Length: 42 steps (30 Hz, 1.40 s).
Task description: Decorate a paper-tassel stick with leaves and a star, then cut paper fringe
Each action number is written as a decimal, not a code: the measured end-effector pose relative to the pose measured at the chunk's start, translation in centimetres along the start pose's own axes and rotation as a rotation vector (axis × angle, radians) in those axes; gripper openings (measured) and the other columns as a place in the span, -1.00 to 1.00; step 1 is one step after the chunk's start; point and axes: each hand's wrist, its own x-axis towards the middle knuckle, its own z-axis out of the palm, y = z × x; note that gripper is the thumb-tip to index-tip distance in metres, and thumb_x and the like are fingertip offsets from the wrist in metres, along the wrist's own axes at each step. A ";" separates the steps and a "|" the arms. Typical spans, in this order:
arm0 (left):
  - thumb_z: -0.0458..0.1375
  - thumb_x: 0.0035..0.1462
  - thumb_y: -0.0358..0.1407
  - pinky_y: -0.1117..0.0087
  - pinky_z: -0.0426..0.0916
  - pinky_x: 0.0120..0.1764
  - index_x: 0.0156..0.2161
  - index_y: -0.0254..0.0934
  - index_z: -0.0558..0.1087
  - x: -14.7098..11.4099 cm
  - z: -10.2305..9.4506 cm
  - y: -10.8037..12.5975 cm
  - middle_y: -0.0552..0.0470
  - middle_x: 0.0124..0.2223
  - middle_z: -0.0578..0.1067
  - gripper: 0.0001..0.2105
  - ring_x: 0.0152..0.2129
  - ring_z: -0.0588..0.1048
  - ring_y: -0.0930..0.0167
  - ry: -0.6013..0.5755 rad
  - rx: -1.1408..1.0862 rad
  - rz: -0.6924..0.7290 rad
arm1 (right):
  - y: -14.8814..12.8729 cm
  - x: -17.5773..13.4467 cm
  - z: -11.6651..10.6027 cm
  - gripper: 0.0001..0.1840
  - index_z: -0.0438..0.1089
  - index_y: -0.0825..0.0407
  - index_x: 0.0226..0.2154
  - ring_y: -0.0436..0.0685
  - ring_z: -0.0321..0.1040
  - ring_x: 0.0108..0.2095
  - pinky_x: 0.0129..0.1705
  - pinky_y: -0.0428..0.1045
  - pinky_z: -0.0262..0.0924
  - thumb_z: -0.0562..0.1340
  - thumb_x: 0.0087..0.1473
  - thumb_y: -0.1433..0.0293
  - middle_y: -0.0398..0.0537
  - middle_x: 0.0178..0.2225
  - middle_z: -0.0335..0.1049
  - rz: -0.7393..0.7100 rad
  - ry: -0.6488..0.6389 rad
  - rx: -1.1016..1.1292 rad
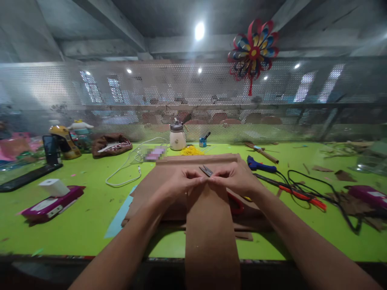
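Both my hands pinch the top edge of a long brown strip [211, 229], which hangs toward me over the table's front edge. Whether it is paper or cloth I cannot tell. My left hand [180, 180] grips the edge between thumb and fingertips. Close beside it, almost touching, my right hand [234, 177] does the same. Behind the strip lies a stack of brown sheets [169, 169]. On this stack are scissors [236, 203] with red handles; their blade tips show just beyond my fingers, and the middle is hidden by the strip and right hand.
A blue-handled tool [260, 165] and a red-handled tool [302, 197] with black cables lie right. Left are a purple power strip [50, 207] with a white charger [54, 187] and a white cable [113, 184]. A jar [177, 137] stands behind, before a perforated screen [151, 88].
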 end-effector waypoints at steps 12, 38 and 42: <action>0.11 0.06 -0.17 0.52 0.01 -0.57 -0.53 -0.35 0.32 0.0 0.0 -0.1 0.18 -0.64 0.22 -0.72 -0.68 0.15 0.57 -0.095 -0.038 0.016 | 2.5 0.4 0.2 -0.74 0.49 0.13 -0.52 -0.06 0.14 -0.60 -0.54 -0.10 0.03 0.30 -0.13 0.24 -0.12 -0.64 0.32 0.097 0.053 0.273; 0.07 0.07 -0.13 0.51 0.14 -0.53 -0.52 -0.34 0.31 -0.2 -2.2 -0.3 0.13 -0.58 0.28 -0.70 -0.63 0.25 0.54 -0.078 0.246 -0.059 | 4.0 0.5 -1.7 -0.57 0.35 0.14 -0.11 -0.05 0.26 -0.62 -0.50 -0.09 0.17 0.25 -0.02 0.25 -0.22 -0.63 0.29 0.096 -0.198 0.415; 0.04 0.09 -0.08 0.50 0.17 -0.55 -0.50 -0.32 0.27 -0.3 -2.5 -0.5 0.13 -0.60 0.31 -0.68 -0.66 0.31 0.52 -0.072 0.233 -0.047 | 3.9 0.3 -2.0 -0.57 0.31 0.10 -0.04 -0.04 0.29 -0.56 -0.44 -0.09 0.18 0.18 0.05 0.25 -0.21 -0.58 0.31 0.055 -0.171 0.457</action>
